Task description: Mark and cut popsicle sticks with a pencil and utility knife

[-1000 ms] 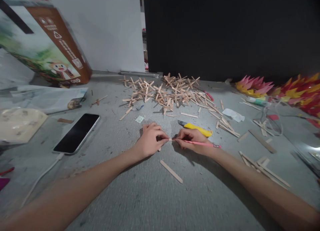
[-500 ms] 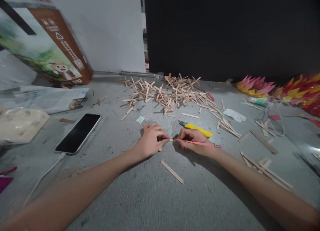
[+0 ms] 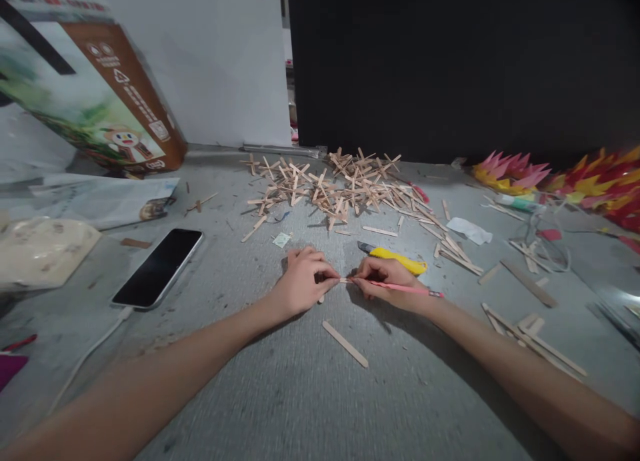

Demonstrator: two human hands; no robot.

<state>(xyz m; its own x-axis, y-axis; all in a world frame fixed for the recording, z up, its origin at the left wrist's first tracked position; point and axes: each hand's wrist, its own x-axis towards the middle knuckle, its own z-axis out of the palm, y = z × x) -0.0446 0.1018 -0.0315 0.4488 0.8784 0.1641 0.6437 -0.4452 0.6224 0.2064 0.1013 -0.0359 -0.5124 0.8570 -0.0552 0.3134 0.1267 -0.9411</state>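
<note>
"Grey bench (image 3: pixel 280 401), with a white panel (image 3: pixel 215 68) and a black panel (image 3: pixel 450 68) upright behind it. Taking the yellow utility knife (image 3: pixel 397 258) as landmark, where's the work?"

"Just left of the knife, on its near side. The left hand (image 3: pixel 303 281) pinches the held craft stick (image 3: pixel 345 280), thumb and fingertips closed on it. The right hand (image 3: pixel 393 274) has its fingers closed around a pink pencil (image 3: pixel 407 288)."

"Which step, would you say?"

"Marking the stick, I'd judge, since the pencil's front end comes right up to it. Whether any line is drawn, I can't tell; the fingers hide it."

"And the next move calls for?"

"A firm left pinch and light pencil pressure, I'd think; so thin a strip could skid."

"Other wood?"

"One loose craft stick (image 3: pixel 345 344) lies left of the knife on its near side; a heap of crossed sticks (image 3: pixel 340 188) sits beyond it."

"Any writing?"

"On the printed carton (image 3: pixel 135 81), well left of the knife and beyond it, there's a recycling triangle and small pale characters on brown, too blurred to read. No brand I can make out. The smartphone (image 3: pixel 157 268), left of the knife, shows a dark screen."
</note>
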